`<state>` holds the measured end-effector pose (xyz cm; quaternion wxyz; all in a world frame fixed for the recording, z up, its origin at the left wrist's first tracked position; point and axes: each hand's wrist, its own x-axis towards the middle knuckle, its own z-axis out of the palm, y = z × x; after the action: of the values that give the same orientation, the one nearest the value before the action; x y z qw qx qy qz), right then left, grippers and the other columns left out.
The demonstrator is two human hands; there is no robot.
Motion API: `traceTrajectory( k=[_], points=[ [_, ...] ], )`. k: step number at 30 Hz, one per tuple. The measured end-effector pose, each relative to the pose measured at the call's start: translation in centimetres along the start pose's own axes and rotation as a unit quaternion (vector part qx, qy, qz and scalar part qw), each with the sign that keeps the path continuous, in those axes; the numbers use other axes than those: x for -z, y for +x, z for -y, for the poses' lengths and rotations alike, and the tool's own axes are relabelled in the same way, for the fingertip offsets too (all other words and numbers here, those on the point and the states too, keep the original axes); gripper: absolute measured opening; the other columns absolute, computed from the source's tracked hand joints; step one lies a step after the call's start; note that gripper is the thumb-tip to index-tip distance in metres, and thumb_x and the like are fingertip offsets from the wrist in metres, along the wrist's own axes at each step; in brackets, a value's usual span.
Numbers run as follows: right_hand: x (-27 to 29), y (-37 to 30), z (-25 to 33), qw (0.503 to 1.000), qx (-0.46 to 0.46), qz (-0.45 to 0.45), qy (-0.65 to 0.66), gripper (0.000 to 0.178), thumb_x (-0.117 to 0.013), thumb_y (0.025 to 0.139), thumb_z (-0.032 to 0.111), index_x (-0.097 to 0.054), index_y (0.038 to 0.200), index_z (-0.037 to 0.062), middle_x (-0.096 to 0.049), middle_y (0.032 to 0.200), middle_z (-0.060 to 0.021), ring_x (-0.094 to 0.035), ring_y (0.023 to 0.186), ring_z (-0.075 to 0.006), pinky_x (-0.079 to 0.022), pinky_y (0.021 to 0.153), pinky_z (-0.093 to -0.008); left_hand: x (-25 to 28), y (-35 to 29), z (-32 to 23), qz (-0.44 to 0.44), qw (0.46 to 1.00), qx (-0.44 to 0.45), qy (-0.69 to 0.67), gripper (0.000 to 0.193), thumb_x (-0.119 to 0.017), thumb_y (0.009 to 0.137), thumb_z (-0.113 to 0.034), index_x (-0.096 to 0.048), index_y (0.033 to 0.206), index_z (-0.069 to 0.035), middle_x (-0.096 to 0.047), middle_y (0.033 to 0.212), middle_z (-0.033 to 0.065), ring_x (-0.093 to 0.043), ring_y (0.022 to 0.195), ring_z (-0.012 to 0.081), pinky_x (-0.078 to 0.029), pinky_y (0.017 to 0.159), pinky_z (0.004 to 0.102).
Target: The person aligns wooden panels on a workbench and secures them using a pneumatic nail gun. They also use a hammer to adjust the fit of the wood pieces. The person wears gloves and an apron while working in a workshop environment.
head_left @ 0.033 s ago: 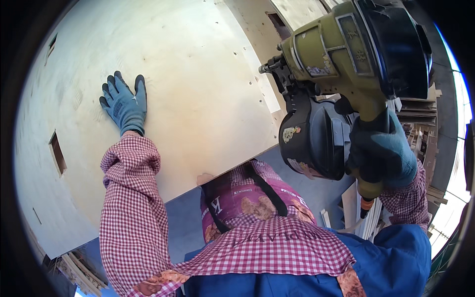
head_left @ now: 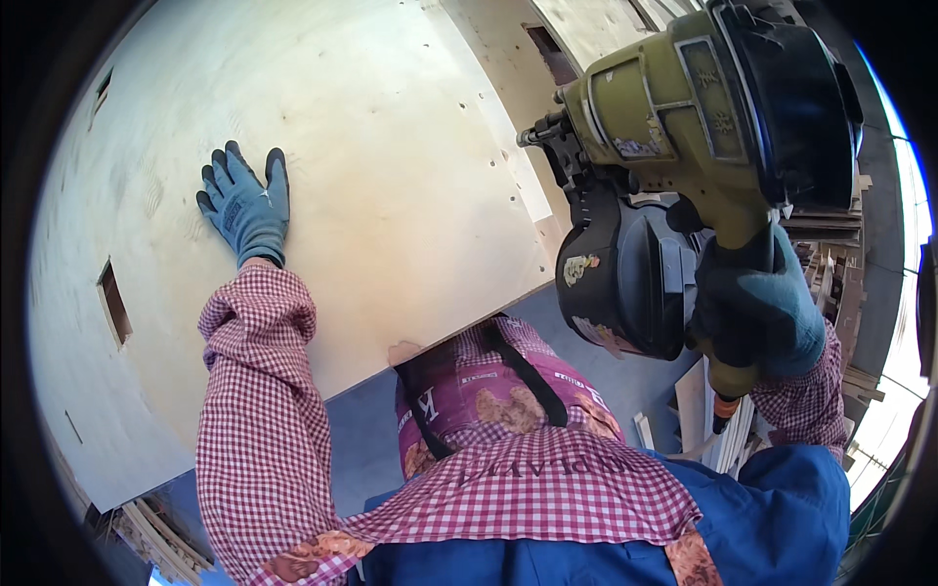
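Note:
My left hand (head_left: pixel 249 207), in a blue work glove with dark fingertips, lies flat on a large pale plywood panel (head_left: pixel 371 215). Its fingers are stretched out and nothing is in them. At the right, my gloved right hand (head_left: pixel 767 308) is wrapped round the handle of a coil nail gun (head_left: pixel 674 107) with an olive body. The gun's black round magazine (head_left: pixel 625 273) hangs under the body. Its nose points left over the panel's right edge, seemingly raised off the wood. My right fingers are partly hidden behind the handle.
A rectangular slot (head_left: pixel 114 302) is cut in the panel's left part. Beyond its right edge runs another wooden face with a dark opening (head_left: pixel 552 54). Stacked boards (head_left: pixel 826 225) stand at the right. A hose fitting (head_left: pixel 724 408) sits at the gun handle's lower end.
The nail gun and my right hand have shifted slightly to the right and tilted a little. My left hand stays in place on the panel.

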<state>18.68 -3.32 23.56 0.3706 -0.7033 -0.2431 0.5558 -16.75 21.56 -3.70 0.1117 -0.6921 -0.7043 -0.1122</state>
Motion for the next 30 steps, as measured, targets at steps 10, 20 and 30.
traceTrajectory(
  k=[10, 20, 30],
  points=[
    [1.2, -5.1, -2.0, 0.995, -0.041, 0.027, -0.091, 0.059, -0.073, 0.068, 0.009, -0.049, 0.121, -0.0019, -0.063, 0.088, -0.0119, -0.065, 0.077, -0.0209, -0.055, 0.071, -0.034, -1.6, 0.1, 3.4, 0.039, 0.669, 0.105, -0.735, 0.049, -0.044, 0.098, -0.031, -0.041, 0.136, 0.0, -0.044, 0.14, 0.0147, -0.038, 0.132, 0.0253, -0.024, 0.114, 0.0367],
    [-12.3, 1.2, 4.1, 0.851, 0.222, 0.191, -0.435, 0.067, -0.062, 0.075, 0.025, -0.041, 0.134, -0.0003, -0.062, 0.102, -0.0194, -0.064, 0.092, -0.0293, -0.05, 0.083, -0.0366, 15.3, -17.0, 6.8, 0.059, 0.702, 0.115, -0.7, 0.041, -0.041, 0.1, -0.019, -0.044, 0.133, 0.005, -0.051, 0.131, 0.0202, -0.048, 0.124, 0.0292, -0.034, 0.109, 0.0395],
    [-36.8, 3.6, -2.2, 0.745, 0.372, 0.365, -0.417, 0.06, -0.054, 0.077, 0.007, -0.041, 0.135, 0.0054, -0.06, 0.107, -0.0204, -0.062, 0.099, -0.0339, -0.051, 0.08, -0.0413, 23.3, -28.1, 5.3, -0.078, 0.842, 0.191, -0.499, 0.039, -0.036, 0.101, -0.029, -0.055, 0.11, 0.005, -0.06, 0.103, 0.0151, -0.058, 0.098, 0.0255, -0.046, 0.092, 0.0394]
  ],
)
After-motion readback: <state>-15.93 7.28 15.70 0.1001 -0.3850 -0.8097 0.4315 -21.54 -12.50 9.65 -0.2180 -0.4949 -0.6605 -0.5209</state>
